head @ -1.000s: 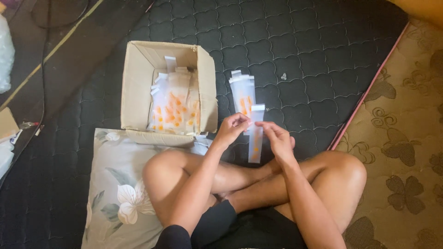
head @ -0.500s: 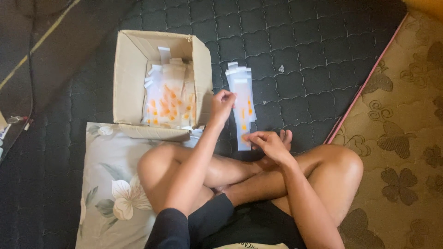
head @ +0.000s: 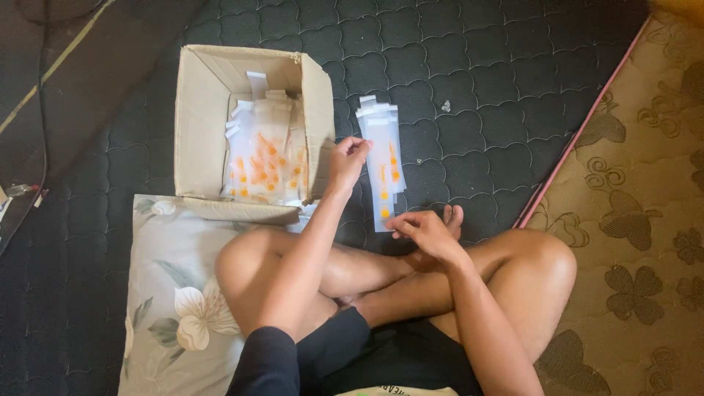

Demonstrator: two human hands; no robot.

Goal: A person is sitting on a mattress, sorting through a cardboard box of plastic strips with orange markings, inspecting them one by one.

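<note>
On the dark quilted mattress [head: 484, 66], the stack of clear plastic sachets with orange contents [head: 385, 165] is pinched by the left hand [head: 347, 160] and right hand [head: 422, 229]; slippage could scatter the stack.

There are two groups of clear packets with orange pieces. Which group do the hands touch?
The small stack of packets lying on the dark mattress: left hand at its edge, right hand at its near end. The other packets sit untouched inside the cardboard box.

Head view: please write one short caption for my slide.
Seated person's left hand and right hand lay a clear packet beside a cardboard box.
</note>
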